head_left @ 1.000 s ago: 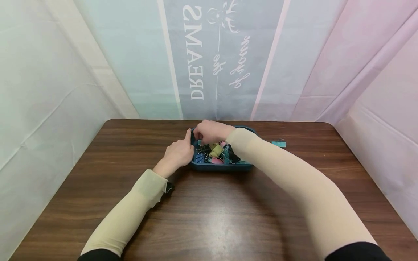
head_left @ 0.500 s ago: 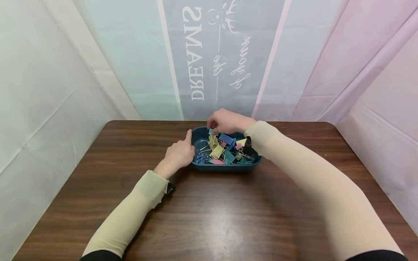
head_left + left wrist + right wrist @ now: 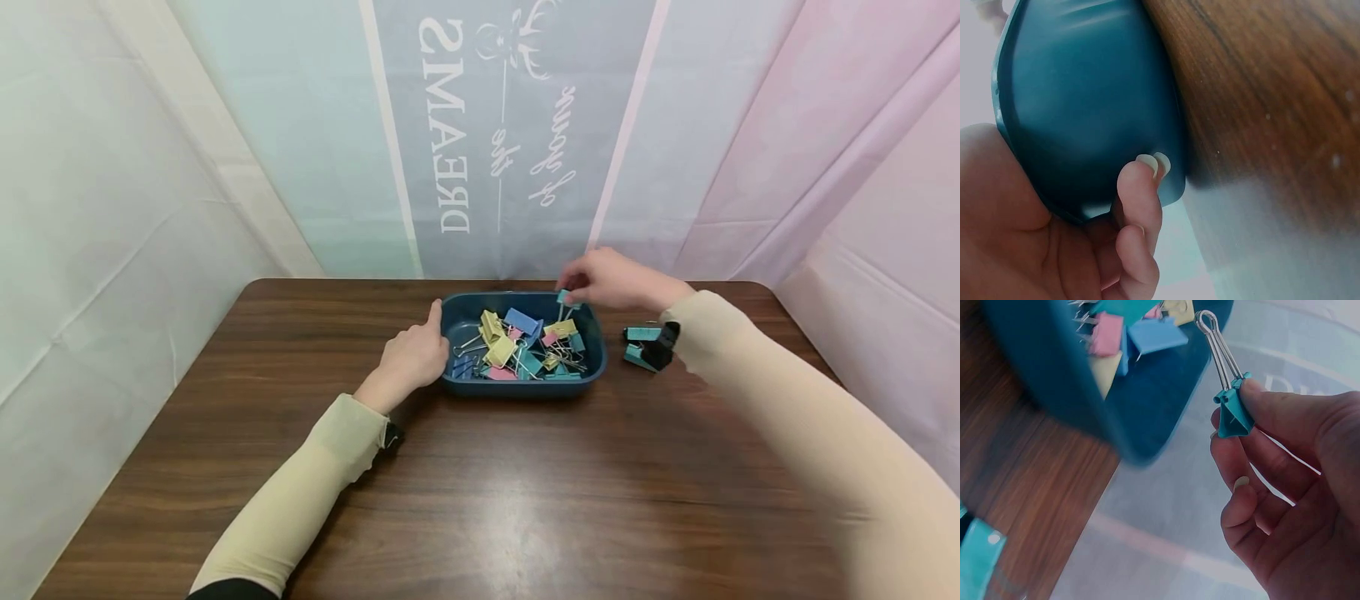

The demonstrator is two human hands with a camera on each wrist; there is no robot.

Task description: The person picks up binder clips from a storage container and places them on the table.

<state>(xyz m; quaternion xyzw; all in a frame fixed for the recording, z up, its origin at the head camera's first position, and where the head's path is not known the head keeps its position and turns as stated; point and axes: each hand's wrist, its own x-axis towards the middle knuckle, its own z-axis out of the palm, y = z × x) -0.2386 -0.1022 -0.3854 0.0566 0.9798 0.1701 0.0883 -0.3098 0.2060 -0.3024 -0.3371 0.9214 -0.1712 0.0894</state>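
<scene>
A dark blue plastic bin (image 3: 517,387) stands near the table's far edge, with several binder clips in yellow, blue, pink and teal inside. At its left end my left hand (image 3: 408,360) holds the bin; in the left wrist view, curled fingers (image 3: 1138,194) lie against the outer wall near the rim. My right hand (image 3: 611,279) is above the bin's far right corner. Between thumb and fingers it pinches a teal binder clip (image 3: 1235,415), its wire handles pointing away from the palm in the right wrist view.
Right of the bin, teal binder clips (image 3: 642,333) lie on the brown wooden table (image 3: 480,500), partly behind the right wrist's black camera (image 3: 662,346). A printed cloth (image 3: 510,167) hangs behind the table, with pale cloth on both sides.
My right hand has moved right from the bin's far left corner to its far right corner, carrying the teal binder clip. My left hand stays at the bin's left end.
</scene>
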